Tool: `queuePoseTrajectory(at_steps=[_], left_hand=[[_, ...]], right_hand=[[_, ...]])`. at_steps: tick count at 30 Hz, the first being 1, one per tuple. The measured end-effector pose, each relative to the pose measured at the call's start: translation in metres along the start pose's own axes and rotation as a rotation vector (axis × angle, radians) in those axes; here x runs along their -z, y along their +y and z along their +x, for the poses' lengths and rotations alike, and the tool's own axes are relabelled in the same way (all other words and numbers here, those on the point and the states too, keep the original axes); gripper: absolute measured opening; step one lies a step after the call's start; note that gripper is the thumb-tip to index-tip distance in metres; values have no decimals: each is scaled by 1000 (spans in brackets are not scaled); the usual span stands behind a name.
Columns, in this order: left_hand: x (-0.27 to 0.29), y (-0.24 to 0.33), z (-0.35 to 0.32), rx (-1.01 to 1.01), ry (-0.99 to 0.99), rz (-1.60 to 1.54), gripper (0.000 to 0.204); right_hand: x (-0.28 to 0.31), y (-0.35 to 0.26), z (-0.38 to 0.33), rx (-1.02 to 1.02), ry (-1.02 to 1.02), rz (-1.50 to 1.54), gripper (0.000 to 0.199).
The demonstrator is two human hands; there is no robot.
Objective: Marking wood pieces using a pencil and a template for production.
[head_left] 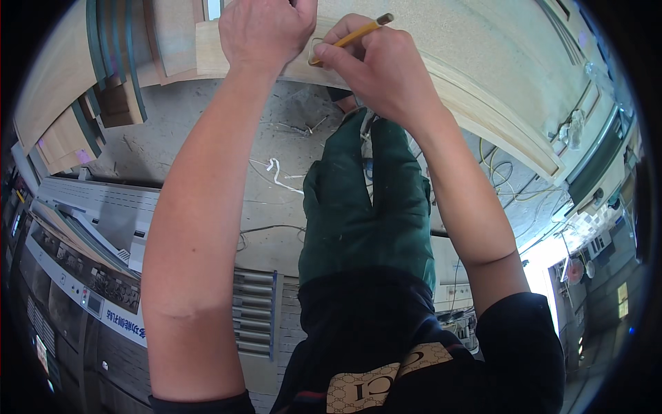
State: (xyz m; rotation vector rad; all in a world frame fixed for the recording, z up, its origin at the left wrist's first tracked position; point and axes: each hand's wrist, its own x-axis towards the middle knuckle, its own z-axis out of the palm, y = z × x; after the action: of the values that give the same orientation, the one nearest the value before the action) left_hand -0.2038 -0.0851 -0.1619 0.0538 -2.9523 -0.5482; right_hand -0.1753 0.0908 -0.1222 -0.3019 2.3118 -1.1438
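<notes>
My right hand [386, 65] is closed round a yellow pencil [358, 33], pinched between thumb and fingers. The pencil slants down to the left, its lower end at the face of a pale wooden board [214, 52]. Beside it, my left hand [265, 31] rests over the same board, back of the hand up. Its fingers run past the upper edge of the picture, so what they hold, if anything, is hidden. The board stretches from the upper left behind both hands toward the right, where a long curved wooden strip [496, 114] forms its near edge.
Dark-edged wooden panels [114, 48] stand at the upper left. Left of my legs is a grey machine [103, 297] with a small screen, near a roller conveyor [254, 314]. Yellow cable [503, 169] and white scraps [279, 176] lie on the floor.
</notes>
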Motion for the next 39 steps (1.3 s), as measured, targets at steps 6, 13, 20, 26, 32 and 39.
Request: queuePoseTrajectory(at_steps=[6,13,20,26,32,39], left_hand=[[-1,-2,0,34,-28,-10,33],[1,3,3,22,-47,1,33],[2,1,0,31,-53,47,33],[0,0,0,33,-51,36,33],[-2,4,-2,41,-66,36,34],[-3,1,-1,9,-42,89,34]], right_hand=[[9,0,3,5,-57,-65,25],[28,8,-4,25,-120,-200,24],[37,5,-12,138,-104,-225,25],[67,29,-40,81,-73,-216,24],[50,19,-36,90,-38,-178,25],[103,59,-77,-49,-114,-326,31]])
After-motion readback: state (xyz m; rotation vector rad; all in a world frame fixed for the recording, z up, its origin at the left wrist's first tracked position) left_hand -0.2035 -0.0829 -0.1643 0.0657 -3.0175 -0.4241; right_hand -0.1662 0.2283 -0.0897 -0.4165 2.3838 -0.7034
